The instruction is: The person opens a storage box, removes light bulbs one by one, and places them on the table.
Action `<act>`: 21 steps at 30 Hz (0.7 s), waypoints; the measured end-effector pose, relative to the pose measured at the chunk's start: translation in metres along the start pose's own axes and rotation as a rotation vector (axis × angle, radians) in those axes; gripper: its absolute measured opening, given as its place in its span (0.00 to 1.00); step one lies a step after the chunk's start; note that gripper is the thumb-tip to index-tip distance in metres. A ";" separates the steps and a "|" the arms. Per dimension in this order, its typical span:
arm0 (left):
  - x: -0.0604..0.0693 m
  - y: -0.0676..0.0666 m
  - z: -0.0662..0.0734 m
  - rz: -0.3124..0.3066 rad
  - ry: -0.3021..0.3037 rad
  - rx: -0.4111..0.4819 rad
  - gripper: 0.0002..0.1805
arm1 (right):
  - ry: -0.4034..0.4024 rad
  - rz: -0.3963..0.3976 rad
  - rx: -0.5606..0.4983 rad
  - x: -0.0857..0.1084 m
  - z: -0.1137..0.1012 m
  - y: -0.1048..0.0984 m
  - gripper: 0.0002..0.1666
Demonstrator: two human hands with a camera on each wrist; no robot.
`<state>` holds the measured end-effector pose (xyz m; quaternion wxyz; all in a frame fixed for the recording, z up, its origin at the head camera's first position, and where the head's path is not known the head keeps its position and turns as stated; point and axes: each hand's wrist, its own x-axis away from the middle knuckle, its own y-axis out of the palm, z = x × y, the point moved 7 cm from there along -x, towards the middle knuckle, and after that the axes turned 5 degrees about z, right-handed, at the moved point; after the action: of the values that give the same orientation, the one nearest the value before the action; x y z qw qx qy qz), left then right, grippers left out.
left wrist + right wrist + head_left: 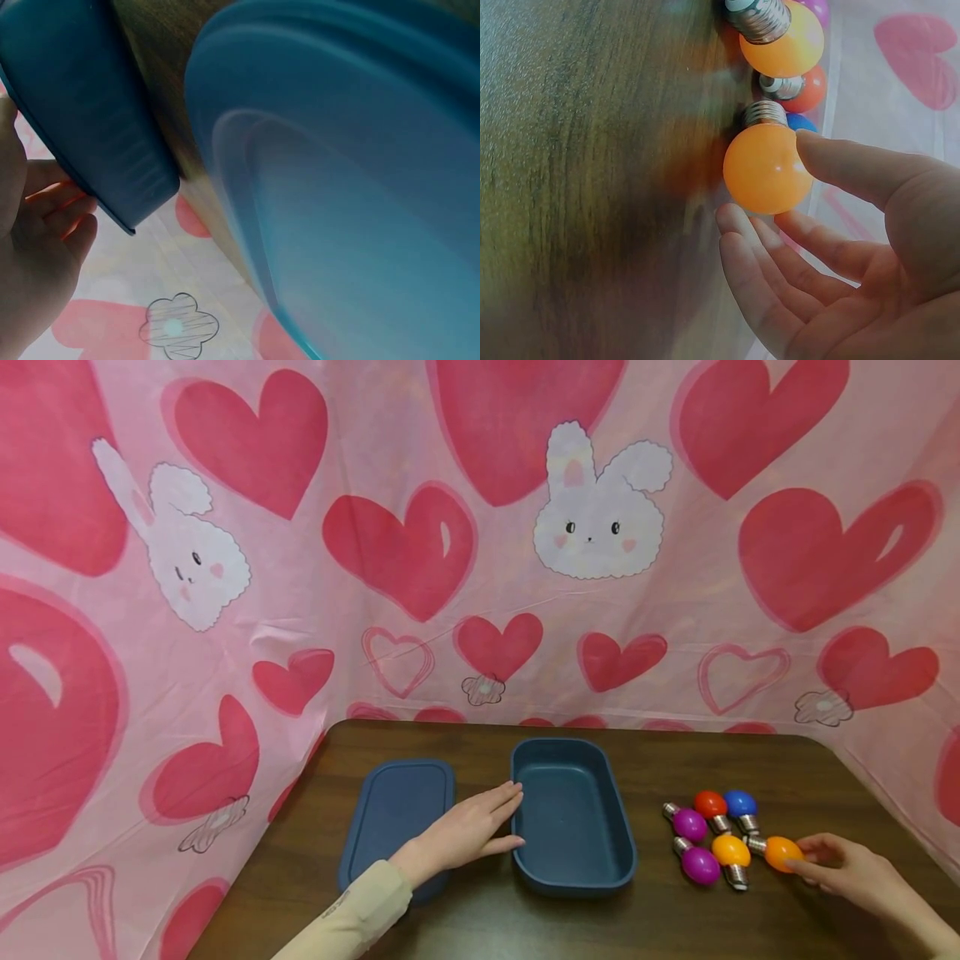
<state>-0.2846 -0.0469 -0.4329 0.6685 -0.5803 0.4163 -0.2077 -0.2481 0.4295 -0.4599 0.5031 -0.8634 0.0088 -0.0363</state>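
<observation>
My left hand (472, 828) touches the left rim of a deep blue rectangular box (573, 877) with its fingers straight. In the left wrist view the fingertips (79, 210) rest along the rim of that box (90, 105). My right hand (855, 868) pinches the round end of an orange light bulb (782, 853) between thumb and fingers, at the right of a group of bulbs. Close up in the right wrist view, the thumb lies on one side of the orange bulb (766, 169), and its metal screw base points away from the palm.
A flat blue lid (405, 810) lies left of the box, partly under the left forearm. Beside the orange bulb lie a yellow-orange bulb (731, 850), a red bulb (709, 804), a blue bulb (740, 802) and two purple bulbs (701, 866). Heart-patterned cloth (510, 585) surrounds the wooden table.
</observation>
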 end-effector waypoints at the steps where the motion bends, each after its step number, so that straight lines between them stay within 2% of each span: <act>1: 0.000 0.000 0.000 0.007 0.004 -0.003 0.37 | 0.000 -0.002 -0.003 0.000 0.000 0.000 0.32; 9: 0.000 -0.001 0.001 0.028 0.025 -0.008 0.37 | 0.009 0.004 -0.013 0.001 0.000 -0.004 0.33; 21: -0.001 -0.001 0.000 -0.024 0.002 0.029 0.37 | -0.015 0.072 0.005 0.001 -0.004 -0.016 0.31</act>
<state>-0.2850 -0.0460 -0.4319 0.6738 -0.5752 0.4071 -0.2222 -0.2474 0.4334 -0.4440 0.5063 -0.8615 0.0361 -0.0119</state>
